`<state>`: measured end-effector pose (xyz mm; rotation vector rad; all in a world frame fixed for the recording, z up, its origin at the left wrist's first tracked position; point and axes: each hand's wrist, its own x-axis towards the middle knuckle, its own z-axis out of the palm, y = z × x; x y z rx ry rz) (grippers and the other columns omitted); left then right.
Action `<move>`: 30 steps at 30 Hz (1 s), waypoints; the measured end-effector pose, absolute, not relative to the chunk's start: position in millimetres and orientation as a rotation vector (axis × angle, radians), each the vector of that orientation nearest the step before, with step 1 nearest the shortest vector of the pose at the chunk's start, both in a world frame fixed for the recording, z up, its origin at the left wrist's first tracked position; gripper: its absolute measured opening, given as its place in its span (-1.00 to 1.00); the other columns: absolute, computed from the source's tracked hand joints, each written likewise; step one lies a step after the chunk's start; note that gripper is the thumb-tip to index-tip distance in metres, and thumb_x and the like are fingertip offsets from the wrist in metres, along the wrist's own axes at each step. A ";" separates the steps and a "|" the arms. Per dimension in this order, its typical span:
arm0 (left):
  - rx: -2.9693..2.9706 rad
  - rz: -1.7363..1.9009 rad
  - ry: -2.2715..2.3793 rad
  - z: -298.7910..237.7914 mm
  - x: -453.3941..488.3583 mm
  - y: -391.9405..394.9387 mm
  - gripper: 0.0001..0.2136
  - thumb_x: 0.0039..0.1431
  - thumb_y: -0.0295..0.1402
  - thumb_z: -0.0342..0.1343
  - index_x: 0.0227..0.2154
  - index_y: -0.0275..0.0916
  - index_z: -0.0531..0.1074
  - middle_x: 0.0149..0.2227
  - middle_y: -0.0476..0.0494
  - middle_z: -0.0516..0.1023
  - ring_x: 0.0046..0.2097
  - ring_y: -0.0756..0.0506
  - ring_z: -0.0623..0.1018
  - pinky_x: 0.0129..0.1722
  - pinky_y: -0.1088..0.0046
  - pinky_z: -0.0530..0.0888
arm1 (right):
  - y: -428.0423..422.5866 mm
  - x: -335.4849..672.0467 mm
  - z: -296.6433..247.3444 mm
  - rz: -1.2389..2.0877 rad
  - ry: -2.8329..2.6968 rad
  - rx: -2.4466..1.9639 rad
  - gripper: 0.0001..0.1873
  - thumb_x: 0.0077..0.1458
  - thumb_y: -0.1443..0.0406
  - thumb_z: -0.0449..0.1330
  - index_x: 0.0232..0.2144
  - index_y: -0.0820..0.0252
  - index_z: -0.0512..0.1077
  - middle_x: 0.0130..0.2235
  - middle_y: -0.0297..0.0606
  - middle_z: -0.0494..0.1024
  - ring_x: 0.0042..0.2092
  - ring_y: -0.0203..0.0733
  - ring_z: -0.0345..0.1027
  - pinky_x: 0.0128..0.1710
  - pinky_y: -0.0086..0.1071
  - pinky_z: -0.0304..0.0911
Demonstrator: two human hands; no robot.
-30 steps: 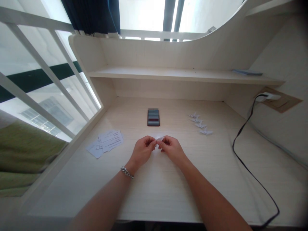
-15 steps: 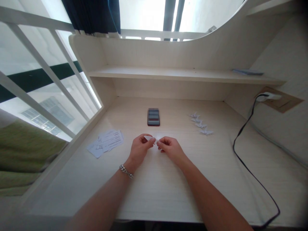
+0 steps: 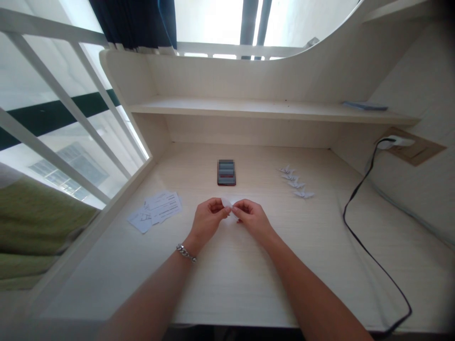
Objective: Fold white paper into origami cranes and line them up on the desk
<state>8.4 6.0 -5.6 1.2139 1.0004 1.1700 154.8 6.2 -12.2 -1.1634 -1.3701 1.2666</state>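
Observation:
Between my two hands is a small piece of white folded paper, held just above the desk. My left hand, with a chain bracelet on its wrist, pinches the paper's left side between thumb and fingers. From the other side, my right hand grips it with thumb and forefinger. The fingertips nearly meet and cover much of the paper, so its full shape is hidden. Beyond the hands lies a dark phone with a blurred screen.
Several white folded paper cranes stand in a row at right. Printed paper sheets lie at left. A black cable runs from the wall socket across the desk's right side. A shelf spans the back.
The paper has turned between my fingers and shows a broader, more upright face. My left fingertips have moved slightly right, closer to my right ones.

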 end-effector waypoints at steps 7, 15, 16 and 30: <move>1.253 1.176 1.050 -12.8 10.2 6.6 -0.71 -0.19 -0.36 0.25 -0.34 -0.31 0.39 -0.43 -0.08 0.51 -0.37 -0.02 0.51 -0.31 0.45 0.44 | 6.3 155.2 -11.0 1.196 -1.399 -1.201 -0.81 -0.07 0.18 0.15 -0.50 0.22 0.38 -0.52 -0.34 0.39 -0.50 -0.34 0.23 -0.51 -0.45 0.21; 1.291 1.063 1.059 -10.3 11.3 1.2 -0.67 -0.16 -0.36 0.23 -0.28 -0.26 0.32 -0.46 -0.09 0.55 -0.41 -0.06 0.54 -0.40 0.44 0.44 | 7.9 156.7 -13.6 1.252 -1.395 -1.162 -0.76 -0.11 0.14 0.18 -0.54 0.22 0.37 -0.54 -0.36 0.39 -0.50 -0.33 0.23 -0.48 -0.44 0.19; 1.296 1.061 1.053 -9.6 11.6 0.5 -0.67 -0.16 -0.37 0.23 -0.28 -0.26 0.31 -0.45 -0.09 0.55 -0.40 -0.06 0.54 -0.40 0.44 0.44 | 8.1 156.9 -13.9 1.275 -1.367 -1.161 -0.76 -0.12 0.14 0.19 -0.55 0.22 0.37 -0.55 -0.36 0.38 -0.51 -0.33 0.22 -0.48 -0.44 0.19; 1.291 1.204 1.161 -12.6 10.0 6.3 -0.76 -0.20 -0.32 0.25 -0.44 -0.30 0.39 -0.46 -0.09 0.53 -0.40 -0.02 0.52 -0.40 0.50 0.43 | 6.9 158.1 -8.8 1.191 -1.266 -1.159 -0.78 -0.14 0.20 0.22 -0.42 0.22 0.37 -0.47 -0.32 0.42 -0.46 -0.30 0.28 -0.51 -0.44 0.24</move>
